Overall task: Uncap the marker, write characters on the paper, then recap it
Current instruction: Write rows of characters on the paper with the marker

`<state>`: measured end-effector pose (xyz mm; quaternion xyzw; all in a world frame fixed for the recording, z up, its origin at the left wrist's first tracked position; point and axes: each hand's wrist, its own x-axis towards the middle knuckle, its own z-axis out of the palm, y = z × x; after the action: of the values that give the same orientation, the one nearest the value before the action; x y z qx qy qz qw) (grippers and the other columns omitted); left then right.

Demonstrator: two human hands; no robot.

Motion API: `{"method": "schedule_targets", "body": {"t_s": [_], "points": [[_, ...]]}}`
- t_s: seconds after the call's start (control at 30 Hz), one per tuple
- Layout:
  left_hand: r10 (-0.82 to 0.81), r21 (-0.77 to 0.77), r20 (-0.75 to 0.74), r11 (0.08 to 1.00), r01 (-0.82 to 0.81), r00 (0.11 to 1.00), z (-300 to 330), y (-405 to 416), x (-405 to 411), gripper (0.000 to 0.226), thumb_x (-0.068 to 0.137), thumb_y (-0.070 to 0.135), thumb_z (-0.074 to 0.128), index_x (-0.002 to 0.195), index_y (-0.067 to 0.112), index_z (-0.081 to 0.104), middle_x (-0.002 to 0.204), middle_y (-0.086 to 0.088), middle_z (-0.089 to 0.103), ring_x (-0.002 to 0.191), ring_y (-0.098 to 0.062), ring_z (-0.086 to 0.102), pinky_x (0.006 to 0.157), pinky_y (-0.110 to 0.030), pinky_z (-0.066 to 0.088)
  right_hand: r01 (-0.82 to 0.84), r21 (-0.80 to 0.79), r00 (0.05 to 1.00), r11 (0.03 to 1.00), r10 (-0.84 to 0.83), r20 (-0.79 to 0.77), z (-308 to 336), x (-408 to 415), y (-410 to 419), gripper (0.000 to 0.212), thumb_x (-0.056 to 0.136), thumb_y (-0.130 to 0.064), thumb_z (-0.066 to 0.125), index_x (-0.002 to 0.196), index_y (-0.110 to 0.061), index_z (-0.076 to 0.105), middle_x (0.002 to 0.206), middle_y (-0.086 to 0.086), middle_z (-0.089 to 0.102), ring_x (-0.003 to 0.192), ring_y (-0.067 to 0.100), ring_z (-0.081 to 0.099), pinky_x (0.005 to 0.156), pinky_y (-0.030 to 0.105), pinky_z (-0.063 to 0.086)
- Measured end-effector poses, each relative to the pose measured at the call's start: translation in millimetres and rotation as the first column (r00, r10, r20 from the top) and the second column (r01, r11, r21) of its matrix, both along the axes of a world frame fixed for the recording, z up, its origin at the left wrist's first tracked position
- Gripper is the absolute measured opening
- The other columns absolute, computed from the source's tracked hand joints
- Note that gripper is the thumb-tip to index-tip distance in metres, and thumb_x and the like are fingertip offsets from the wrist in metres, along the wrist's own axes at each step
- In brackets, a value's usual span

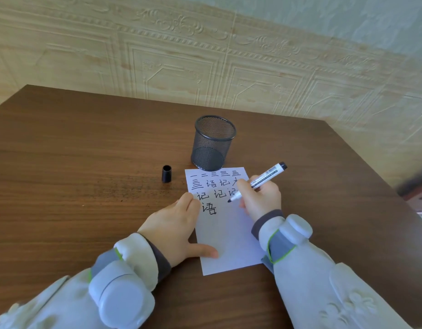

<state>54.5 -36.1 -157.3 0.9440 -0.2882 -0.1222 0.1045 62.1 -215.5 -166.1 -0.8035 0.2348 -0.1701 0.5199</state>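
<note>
Gripping the uncapped marker (pixel 257 184), the right hand (pixel 261 198) sets its tip on the paper (pixel 229 236); the left hand (pixel 174 229) lies flat, fingers extended, pinning the sheet; the cap (pixel 166 173) stands apart.

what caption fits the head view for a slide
Right hand writes with uncapped marker on paper steadied by left hand.

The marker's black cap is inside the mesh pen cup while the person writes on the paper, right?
Not quite. The head view shows the black cap standing on the wooden table, to the left of the mesh pen cup, not inside it. The rest is right: the right hand holds the marker with its tip at the paper, and the left hand presses the sheet flat.
</note>
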Motion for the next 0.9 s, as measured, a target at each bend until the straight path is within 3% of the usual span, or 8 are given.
{"method": "schedule_targets", "body": {"t_s": [0.23,0.5,0.73,0.9], "points": [[0.009,0.016,0.005,1.000,-0.009,1.000,0.8,1.7,1.0,0.078,0.064,0.078,0.054,0.113,0.020,0.036,0.098,0.011,0.025,0.076,-0.008,0.037,0.049,-0.015,0.024,-0.056,0.001,0.998,0.998,0.056,-0.014,-3.6,-1.7,3.1,0.021,0.079,-0.010,0.056,0.060,-0.001,0.052,0.037,-0.002,0.047,0.032,0.007,0.043,0.040,0.014,0.036],[0.010,0.031,0.005,0.999,-0.010,1.000,1.5,2.2,0.9,0.082,0.064,0.079,0.053,0.119,0.020,0.035,0.100,0.011,0.026,0.079,-0.008,0.039,0.049,-0.015,0.024,-0.096,0.010,0.995,0.995,0.096,-0.041,-2.9,-3.5,5.7,0.022,0.077,-0.012,0.059,0.055,-0.006,0.055,0.041,0.000,0.053,0.034,0.007,0.046,0.050,0.023,0.042],[0.014,0.044,0.004,0.999,-0.014,1.000,3.3,2.7,-0.1,0.080,0.065,0.078,0.053,0.117,0.020,0.036,0.098,0.011,0.024,0.079,-0.008,0.036,0.048,-0.016,0.020,-0.109,0.005,0.994,0.994,0.109,-0.006,-1.5,-6.4,8.0,0.036,0.084,-0.019,0.062,0.050,-0.013,0.054,0.042,0.000,0.057,0.033,0.015,0.044,0.044,0.019,0.043],[0.012,0.044,0.017,0.999,-0.013,1.000,1.7,3.0,-0.1,0.087,0.063,0.079,0.053,0.125,0.020,0.034,0.112,0.010,0.033,0.083,-0.007,0.038,0.052,-0.018,0.025,-0.089,0.025,0.996,0.996,0.090,-0.024,-1.3,-7.5,10.0,0.033,0.084,-0.018,0.062,0.052,-0.015,0.055,0.042,-0.001,0.057,0.033,0.015,0.048,0.038,0.016,0.036]]}}
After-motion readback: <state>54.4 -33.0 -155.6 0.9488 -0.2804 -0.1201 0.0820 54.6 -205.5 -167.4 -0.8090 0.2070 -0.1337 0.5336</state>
